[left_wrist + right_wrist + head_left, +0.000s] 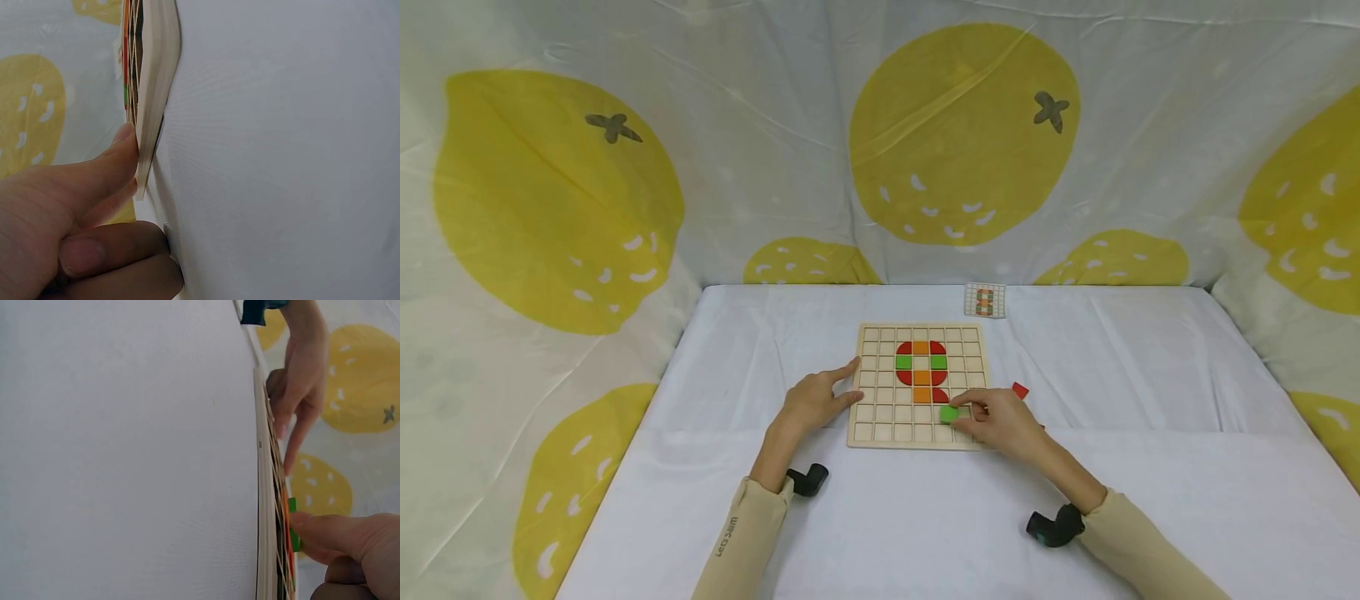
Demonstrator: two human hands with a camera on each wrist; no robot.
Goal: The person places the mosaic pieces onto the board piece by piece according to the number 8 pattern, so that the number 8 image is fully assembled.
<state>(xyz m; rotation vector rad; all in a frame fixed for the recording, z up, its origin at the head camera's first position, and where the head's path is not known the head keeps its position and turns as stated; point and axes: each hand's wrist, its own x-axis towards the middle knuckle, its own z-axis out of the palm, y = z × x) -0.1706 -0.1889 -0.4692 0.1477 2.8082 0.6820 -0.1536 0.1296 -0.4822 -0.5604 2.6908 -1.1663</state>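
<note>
A wooden grid board [874, 433] lies on the white cloth with red, orange and green tiles set in several of its squares. Between thumb and fingertips, my right hand [1006, 421] pinches a green square tile [949, 414] over the lower part of the board, below a red tile [940, 395]. In the right wrist view the green tile [294, 534] stands partly above the board's surface. My left hand [811, 402] touches the board's left edge with thumb and index finger spread apart. The left wrist view shows its thumb [112, 165] against the board's side and other fingers bent beneath.
Behind the board lies a small pattern card [985, 301] with a coloured grid design. A loose red tile [1020, 390] rests on the cloth just right of the board. Lemon-printed fabric [760, 108] hangs behind the table [1120, 358]. Black wrist cameras [1056, 527] sit on both wrists.
</note>
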